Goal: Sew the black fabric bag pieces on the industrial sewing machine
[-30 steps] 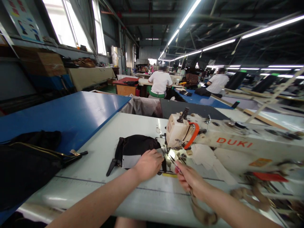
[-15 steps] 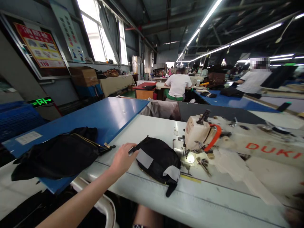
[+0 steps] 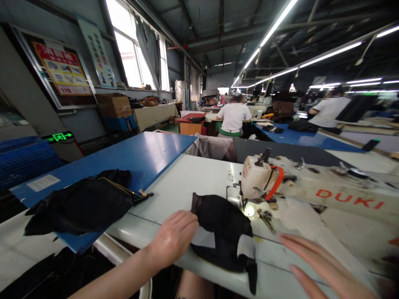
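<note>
A large factory hall has a dark roof [image 3: 218, 25] crossed by long strip lights [image 3: 280, 18]. Tall windows [image 3: 124, 45] in the left wall let in bright daylight; posters [image 3: 64, 70] hang beside them, with a green exit sign [image 3: 59, 136] lower down. A cardboard box [image 3: 114, 106] stands along that wall and a blue crate [image 3: 25, 160] at far left. A blue table [image 3: 140, 153] adjoins a pale table [image 3: 193, 178]; further back, two people in white shirts [image 3: 233, 116] sit at other tables [image 3: 299, 135]
</note>
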A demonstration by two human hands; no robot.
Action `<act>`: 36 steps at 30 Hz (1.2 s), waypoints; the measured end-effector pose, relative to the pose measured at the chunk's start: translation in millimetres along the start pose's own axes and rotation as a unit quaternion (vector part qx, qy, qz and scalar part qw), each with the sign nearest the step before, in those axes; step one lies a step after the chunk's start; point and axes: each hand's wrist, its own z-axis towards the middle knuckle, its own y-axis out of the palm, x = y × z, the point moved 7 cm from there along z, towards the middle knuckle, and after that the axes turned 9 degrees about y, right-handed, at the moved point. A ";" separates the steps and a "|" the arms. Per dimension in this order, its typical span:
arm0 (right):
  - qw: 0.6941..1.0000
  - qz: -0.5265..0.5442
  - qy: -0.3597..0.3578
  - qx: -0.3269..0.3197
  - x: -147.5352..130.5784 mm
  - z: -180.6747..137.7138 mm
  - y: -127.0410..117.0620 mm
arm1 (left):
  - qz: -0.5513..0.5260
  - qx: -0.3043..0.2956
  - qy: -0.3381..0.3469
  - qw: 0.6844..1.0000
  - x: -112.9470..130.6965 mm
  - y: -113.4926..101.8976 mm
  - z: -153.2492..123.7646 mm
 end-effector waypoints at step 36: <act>0.979 0.063 -0.041 -0.188 -91.6 50.1 44.0 | -0.315 0.052 -0.252 0.913 9.4 -20.2 11.5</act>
